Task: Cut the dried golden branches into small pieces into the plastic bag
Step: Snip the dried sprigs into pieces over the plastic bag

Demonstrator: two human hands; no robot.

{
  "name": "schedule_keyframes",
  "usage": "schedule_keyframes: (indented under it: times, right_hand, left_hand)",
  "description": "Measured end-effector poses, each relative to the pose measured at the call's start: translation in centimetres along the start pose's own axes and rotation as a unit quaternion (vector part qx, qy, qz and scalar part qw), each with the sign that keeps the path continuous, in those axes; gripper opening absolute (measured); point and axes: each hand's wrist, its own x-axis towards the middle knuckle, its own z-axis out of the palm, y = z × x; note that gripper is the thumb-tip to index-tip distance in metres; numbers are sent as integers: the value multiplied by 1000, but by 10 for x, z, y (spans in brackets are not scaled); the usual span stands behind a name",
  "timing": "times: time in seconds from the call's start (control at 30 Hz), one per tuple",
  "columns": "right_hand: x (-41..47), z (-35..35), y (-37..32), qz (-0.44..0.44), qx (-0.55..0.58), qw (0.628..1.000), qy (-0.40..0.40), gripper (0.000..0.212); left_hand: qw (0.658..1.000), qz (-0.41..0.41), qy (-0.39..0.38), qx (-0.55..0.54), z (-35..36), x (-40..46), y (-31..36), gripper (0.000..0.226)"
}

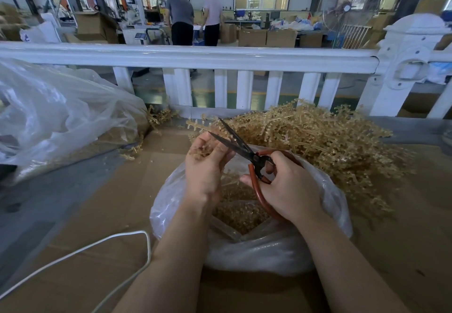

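The left hand (208,163) pinches a golden branch (195,124) pointing up-left, above the plastic bag (325,190). The right hand (288,185) grips scissors (241,150), blades parted around the stem, just beyond the left fingertips.

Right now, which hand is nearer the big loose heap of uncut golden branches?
Right. The right hand, gripping the red-handled black scissors, sits just beside the heap of golden branches. The left hand, holding a sprig, is farther away across the scissors.

Left hand (206,166) pinching golden branch (199,150), right hand (291,185) gripping open scissors (241,150), above plastic bag (256,246), cut pieces seemingly inside
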Motion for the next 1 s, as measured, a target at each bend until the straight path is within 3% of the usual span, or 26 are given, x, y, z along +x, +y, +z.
schedule_keyframes:
  times: [0.1,0.2,0.37,0.67,1.0]
  right_hand:
    - [0,-1,-1,-4,-8,1000,6,69]
    - [0,-2,-1,-7,-24,1000,12,76]
    - [1,-1,-1,-6,-25,1000,8,81]
    - [2,0,0,2,-20,1000,8,77]
    - [5,2,6,9,-34,999,5,72]
  left_hand:
    - [1000,-5,4,-12,2,-1,1,40]
    - [1000,-12,13,-5,2,0,1,24]
    - [1000,-22,18,-1,-1,1,1,21]
    - [999,-29,-11,22,-6,4,-2,10]
    - [997,-48,-13,51,-8,9,-7,26]
